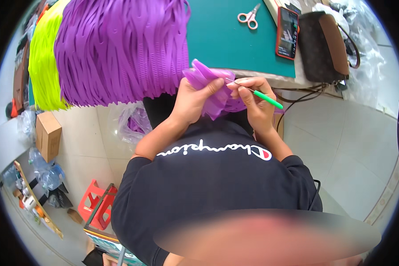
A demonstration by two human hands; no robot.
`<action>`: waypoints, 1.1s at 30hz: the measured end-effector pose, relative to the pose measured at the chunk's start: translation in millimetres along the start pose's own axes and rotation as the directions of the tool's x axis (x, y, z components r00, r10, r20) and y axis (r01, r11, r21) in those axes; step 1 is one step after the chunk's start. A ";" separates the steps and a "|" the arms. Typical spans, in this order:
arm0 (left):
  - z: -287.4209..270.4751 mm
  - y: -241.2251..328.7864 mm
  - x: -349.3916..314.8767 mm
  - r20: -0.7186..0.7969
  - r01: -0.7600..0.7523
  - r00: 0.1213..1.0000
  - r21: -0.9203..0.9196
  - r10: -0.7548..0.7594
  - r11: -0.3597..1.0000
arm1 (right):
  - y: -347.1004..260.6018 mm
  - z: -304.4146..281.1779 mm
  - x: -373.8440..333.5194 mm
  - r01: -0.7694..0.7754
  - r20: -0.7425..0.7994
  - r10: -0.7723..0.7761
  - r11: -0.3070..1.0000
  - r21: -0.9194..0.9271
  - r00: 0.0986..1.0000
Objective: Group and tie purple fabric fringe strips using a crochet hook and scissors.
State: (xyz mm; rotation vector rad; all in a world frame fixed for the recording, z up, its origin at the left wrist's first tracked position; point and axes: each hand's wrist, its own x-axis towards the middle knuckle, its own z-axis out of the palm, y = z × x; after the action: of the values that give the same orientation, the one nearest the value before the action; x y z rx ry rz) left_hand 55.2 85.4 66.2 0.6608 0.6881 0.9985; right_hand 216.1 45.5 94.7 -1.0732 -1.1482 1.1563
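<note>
My left hand (191,101) is closed, its thumb pressing on a bunch of thin, light purple, slightly see-through rubbery pieces (204,75). Between the thumb and fingers of my right hand (258,99) is a slim pick with a green handle (268,99). Its fine metal tip points left and reaches the purple bunch near my left thumb; whether it pierces a piece is too small to tell. Just beyond my left hand, a thick pile of purple rubber straps (119,48), some with rows of slots, hangs over the table edge.
Yellow-green straps (46,57) lie left of the purple pile. On the green table mat (221,40) are pink-handled scissors (249,18), a phone (287,33) and a brown pouch (317,46). A cardboard box (48,135), a red stool (97,204) and a plastic bag (131,124) are below left.
</note>
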 end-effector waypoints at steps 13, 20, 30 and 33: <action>6.2 3.5 0.5 -0.032 0.039 0.999 -0.020 -0.040 0.999 | 24.7 -9.8 7.5 0.073 -0.118 -0.067 0.997 0.041 0.991; 8.6 4.1 -0.1 -0.029 0.056 0.998 -0.002 -0.056 0.998 | 32.9 -11.0 6.9 0.091 -0.099 -0.086 0.995 0.048 0.991; 5.6 3.4 -2.9 0.007 0.053 0.999 0.101 -0.054 0.993 | 38.4 -28.4 22.9 0.472 0.048 -0.547 0.670 -0.573 0.836; -5.2 15.6 -12.8 0.252 0.372 0.877 0.185 -0.410 0.910 | 43.3 -81.8 55.6 0.286 -0.214 -0.622 0.602 -0.746 0.753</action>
State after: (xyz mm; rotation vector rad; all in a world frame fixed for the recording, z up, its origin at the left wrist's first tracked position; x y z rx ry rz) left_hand 38.4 80.8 77.6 0.7279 0.6025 0.4707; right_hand 295.1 102.6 48.3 -1.3708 -1.3817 -0.0122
